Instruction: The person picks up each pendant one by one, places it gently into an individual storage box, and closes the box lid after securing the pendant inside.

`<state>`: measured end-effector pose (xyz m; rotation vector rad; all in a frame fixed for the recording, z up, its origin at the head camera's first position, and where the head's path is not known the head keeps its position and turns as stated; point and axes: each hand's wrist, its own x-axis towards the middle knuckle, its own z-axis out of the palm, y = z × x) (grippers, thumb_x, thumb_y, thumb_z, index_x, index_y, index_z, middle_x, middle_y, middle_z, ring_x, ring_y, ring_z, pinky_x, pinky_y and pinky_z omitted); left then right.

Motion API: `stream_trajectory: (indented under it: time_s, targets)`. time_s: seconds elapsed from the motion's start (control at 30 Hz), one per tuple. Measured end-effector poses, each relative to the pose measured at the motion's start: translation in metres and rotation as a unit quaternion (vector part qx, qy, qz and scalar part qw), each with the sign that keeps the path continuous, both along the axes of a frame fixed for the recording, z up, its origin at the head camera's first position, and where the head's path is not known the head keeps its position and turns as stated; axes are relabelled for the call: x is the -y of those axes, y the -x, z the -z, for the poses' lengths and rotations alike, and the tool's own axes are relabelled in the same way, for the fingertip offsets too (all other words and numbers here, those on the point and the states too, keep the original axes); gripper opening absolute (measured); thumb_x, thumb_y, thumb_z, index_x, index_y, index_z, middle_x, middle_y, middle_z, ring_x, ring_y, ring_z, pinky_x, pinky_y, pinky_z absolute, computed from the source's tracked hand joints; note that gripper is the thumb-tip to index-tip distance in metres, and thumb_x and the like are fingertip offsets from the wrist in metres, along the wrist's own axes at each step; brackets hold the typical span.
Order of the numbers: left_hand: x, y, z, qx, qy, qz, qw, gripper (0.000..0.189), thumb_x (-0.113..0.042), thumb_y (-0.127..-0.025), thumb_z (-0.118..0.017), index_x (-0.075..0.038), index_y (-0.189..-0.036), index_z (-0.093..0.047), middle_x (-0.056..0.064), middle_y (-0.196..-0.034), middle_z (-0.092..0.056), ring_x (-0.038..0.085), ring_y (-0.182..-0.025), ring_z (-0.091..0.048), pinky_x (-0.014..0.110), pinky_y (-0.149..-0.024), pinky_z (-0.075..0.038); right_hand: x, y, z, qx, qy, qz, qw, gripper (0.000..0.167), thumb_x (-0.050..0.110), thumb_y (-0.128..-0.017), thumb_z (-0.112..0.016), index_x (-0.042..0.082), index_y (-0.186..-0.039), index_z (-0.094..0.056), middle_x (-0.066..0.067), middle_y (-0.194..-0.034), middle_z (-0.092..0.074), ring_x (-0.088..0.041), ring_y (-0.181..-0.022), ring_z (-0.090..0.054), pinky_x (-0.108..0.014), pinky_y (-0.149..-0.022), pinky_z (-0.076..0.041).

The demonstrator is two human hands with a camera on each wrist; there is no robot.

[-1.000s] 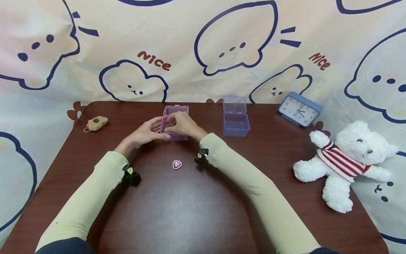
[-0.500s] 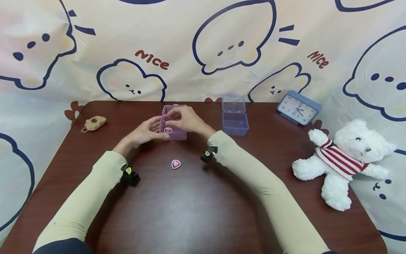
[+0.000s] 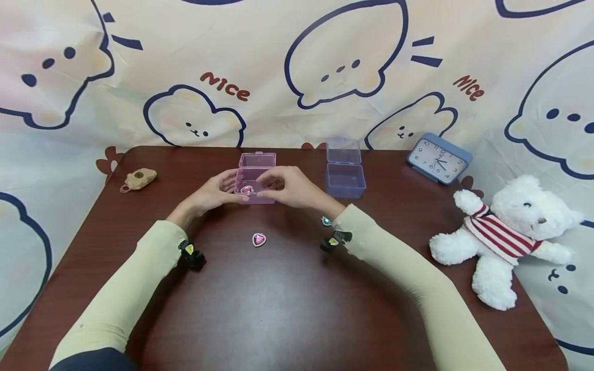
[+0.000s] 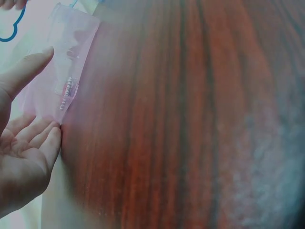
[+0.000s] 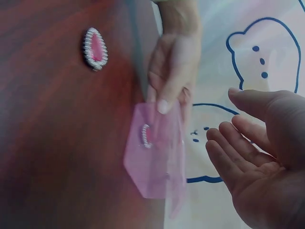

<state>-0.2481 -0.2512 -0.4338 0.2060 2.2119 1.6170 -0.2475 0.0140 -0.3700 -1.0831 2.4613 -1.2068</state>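
Observation:
The pink clear plastic box stands with its lid up at the back of the table. My left hand holds its left side, thumb at the front and fingers behind. A pink gem charm with a beaded silver rim lies inside it. My right hand is at the box's right side, fingers apart and nothing between them; the right wrist view shows its loosely bent fingers. A pink heart gem lies on the table in front of the box. Beside the right wrist lies a teal gem.
A blue-violet clear box stands open to the right. Farther right are a blue clock and a white teddy bear in a striped shirt. A small tan pouch-like item lies at the back left. A printed cloth hangs behind.
My right hand has come out of the pink box and moved right, its fingers parting. A pink gem now shows inside the box, and the teal gem has come into sight. The left hand stays put.

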Motion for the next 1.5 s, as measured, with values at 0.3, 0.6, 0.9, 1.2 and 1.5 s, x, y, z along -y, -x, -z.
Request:
stream_trajectory:
  time_s: [0.3, 0.6, 0.9, 1.2, 1.5]
  targets:
    - [-0.001, -0.001, 0.001, 0.017, -0.002, -0.004, 0.9998, 0.094, -0.019, -0.091, -0.08, -0.012, -0.164, -0.021, 0.01, -0.171, -0.027, 0.031, -0.16, -0.024, 0.05, -0.131, -0.022, -0.015, -0.026, 0.031, 0.045, -0.005, -0.029, 0.9986, 0.037, 0.016, -0.089, -0.082, -0.001, -0.12, -0.072, -0.018, -0.117, -0.075, -0.029, -0.108, -0.075, -0.025, -0.094, -0.061]
    - [0.0, -0.003, 0.001, 0.017, -0.005, 0.002, 0.9998, 0.098, -0.02, -0.091, -0.081, -0.012, -0.165, -0.018, 0.009, -0.171, -0.026, 0.029, -0.16, -0.022, 0.048, -0.132, -0.02, -0.009, -0.041, 0.059, 0.028, -0.063, -0.047, 0.9965, 0.035, 0.021, -0.087, -0.084, 0.005, -0.116, -0.075, -0.006, -0.11, -0.075, -0.015, -0.099, -0.071, -0.014, -0.085, -0.058]
    - [0.0, -0.002, 0.001, 0.021, 0.009, 0.002, 0.9997, 0.098, -0.025, -0.09, -0.082, -0.014, -0.165, -0.019, 0.008, -0.171, -0.027, 0.029, -0.16, -0.024, 0.048, -0.131, -0.023, -0.002, -0.052, 0.07, -0.01, -0.106, -0.066, 0.9921, 0.038, 0.027, -0.086, -0.085, 0.011, -0.118, -0.075, -0.002, -0.107, -0.07, -0.012, -0.095, -0.063, -0.017, -0.084, -0.053]
    - [0.001, -0.002, -0.001, 0.017, 0.004, 0.005, 0.9998, 0.098, -0.022, -0.091, -0.08, -0.012, -0.165, -0.017, 0.009, -0.172, -0.024, 0.029, -0.16, -0.022, 0.049, -0.131, -0.02, 0.004, -0.057, 0.07, -0.045, -0.135, -0.062, 0.988, 0.036, 0.024, -0.086, -0.084, 0.011, -0.118, -0.076, -0.004, -0.104, -0.066, -0.013, -0.093, -0.059, -0.02, -0.081, -0.049]
    - [0.0, -0.001, -0.001, 0.015, -0.001, 0.004, 0.9999, 0.097, -0.02, -0.091, -0.08, -0.012, -0.165, -0.017, 0.01, -0.172, -0.024, 0.03, -0.16, -0.022, 0.048, -0.131, -0.02, 0.005, -0.055, 0.071, -0.066, -0.144, -0.053, 0.986, 0.027, 0.027, -0.089, -0.081, 0.011, -0.111, -0.077, -0.001, -0.098, -0.067, -0.009, -0.087, -0.058, -0.018, -0.076, -0.048]
